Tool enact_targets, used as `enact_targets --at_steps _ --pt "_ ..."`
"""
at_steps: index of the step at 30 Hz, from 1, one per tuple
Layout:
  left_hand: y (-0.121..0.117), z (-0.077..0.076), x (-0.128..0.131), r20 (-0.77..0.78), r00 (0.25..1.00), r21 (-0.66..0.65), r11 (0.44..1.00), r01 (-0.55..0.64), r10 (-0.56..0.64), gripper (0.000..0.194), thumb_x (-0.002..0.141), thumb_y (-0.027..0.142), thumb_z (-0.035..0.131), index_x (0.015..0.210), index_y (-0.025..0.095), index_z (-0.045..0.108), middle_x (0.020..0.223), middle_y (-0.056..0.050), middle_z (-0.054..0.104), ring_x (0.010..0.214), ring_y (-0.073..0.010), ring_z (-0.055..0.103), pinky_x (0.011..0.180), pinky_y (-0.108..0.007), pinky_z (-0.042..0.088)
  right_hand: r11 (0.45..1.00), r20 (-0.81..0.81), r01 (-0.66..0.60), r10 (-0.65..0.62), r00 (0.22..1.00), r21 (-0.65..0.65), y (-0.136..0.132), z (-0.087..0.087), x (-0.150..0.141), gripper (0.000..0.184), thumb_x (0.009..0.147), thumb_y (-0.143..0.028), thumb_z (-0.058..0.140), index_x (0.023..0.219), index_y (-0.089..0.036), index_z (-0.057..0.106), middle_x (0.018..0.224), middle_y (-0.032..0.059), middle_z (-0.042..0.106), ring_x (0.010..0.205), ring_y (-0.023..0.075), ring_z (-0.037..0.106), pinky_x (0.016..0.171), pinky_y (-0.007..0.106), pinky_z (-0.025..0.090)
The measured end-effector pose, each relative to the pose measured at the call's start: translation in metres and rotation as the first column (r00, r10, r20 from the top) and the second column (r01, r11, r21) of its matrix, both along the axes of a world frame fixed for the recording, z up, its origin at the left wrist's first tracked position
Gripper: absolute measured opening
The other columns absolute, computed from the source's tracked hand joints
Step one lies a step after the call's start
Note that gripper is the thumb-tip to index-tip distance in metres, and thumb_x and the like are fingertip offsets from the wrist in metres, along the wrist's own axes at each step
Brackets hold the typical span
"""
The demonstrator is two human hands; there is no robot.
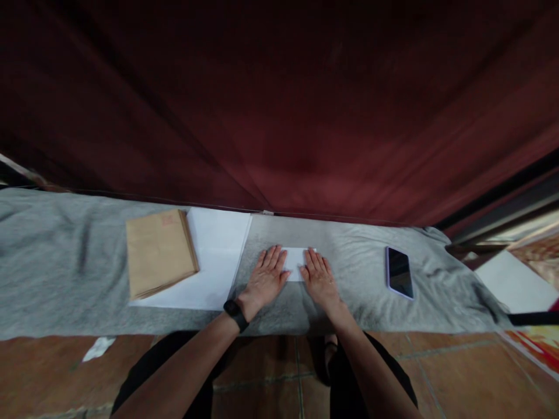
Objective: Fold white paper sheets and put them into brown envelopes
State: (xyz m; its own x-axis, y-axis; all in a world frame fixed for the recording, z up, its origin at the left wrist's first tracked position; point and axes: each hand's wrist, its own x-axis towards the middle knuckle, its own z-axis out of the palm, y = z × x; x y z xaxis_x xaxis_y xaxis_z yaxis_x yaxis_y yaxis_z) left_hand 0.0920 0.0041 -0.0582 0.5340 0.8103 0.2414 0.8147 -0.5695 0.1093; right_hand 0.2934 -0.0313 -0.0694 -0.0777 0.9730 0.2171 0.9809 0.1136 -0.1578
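A small white piece of paper (295, 263) lies on the grey cloth, between and partly under my two hands. My left hand (268, 276) rests flat on its left end, fingers stretched forward; a black band is on that wrist. On the right end my right hand (320, 278) lies flat too, fingers out and pointing away from me. Both palms cover parts of the paper, so its side edges are mostly hidden. Neither hand grips anything.
Left of my hands, a stack of brown paper envelopes (159, 253) sits partly on large white sheets (218, 256). A phone (399, 272) lies to the right on the grey cloth (362, 302). Behind rises a dark red panel (279, 116). A white scrap (98, 348) is on the tiled floor.
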Motion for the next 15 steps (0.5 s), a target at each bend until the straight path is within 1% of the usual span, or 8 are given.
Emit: enact_targets --at_steps 6,10,15 --pt "-0.001 0.003 0.004 -0.014 1.000 -0.032 0.999 -0.012 0.012 0.060 0.103 0.045 0.035 0.153 0.012 0.039 0.161 -0.015 0.037 0.151 -0.0280 0.028 0.125 -0.049 0.016 1.000 0.006 0.010 -0.009 1.000 -0.016 0.000 -0.005 0.008 0.058 0.106 -0.040 0.028 0.156 -0.012 0.034 0.160 0.0140 0.038 0.147 0.0269 0.035 0.120 0.047 0.026" --pt "0.000 0.002 0.005 -0.023 0.999 -0.048 0.998 0.045 -0.046 0.057 0.104 0.043 0.033 0.153 0.013 0.040 0.160 -0.013 0.039 0.152 -0.0256 0.028 0.126 -0.047 0.014 0.998 -0.010 -0.003 0.003 1.000 -0.058 0.003 -0.006 0.016 0.061 0.105 -0.044 0.028 0.156 -0.011 0.035 0.161 0.0139 0.036 0.148 0.0270 0.034 0.121 0.046 0.025" --pt "0.002 0.000 0.002 -0.016 0.995 -0.060 0.994 0.093 -0.094 0.054 0.105 0.040 0.032 0.153 0.018 0.040 0.162 -0.008 0.037 0.152 -0.0234 0.028 0.126 -0.046 0.015 0.987 -0.063 -0.076 0.068 0.996 -0.139 0.008 -0.004 0.039 0.069 0.101 -0.055 0.036 0.158 -0.016 0.031 0.164 0.0110 0.032 0.150 0.0268 0.029 0.121 0.046 0.025"
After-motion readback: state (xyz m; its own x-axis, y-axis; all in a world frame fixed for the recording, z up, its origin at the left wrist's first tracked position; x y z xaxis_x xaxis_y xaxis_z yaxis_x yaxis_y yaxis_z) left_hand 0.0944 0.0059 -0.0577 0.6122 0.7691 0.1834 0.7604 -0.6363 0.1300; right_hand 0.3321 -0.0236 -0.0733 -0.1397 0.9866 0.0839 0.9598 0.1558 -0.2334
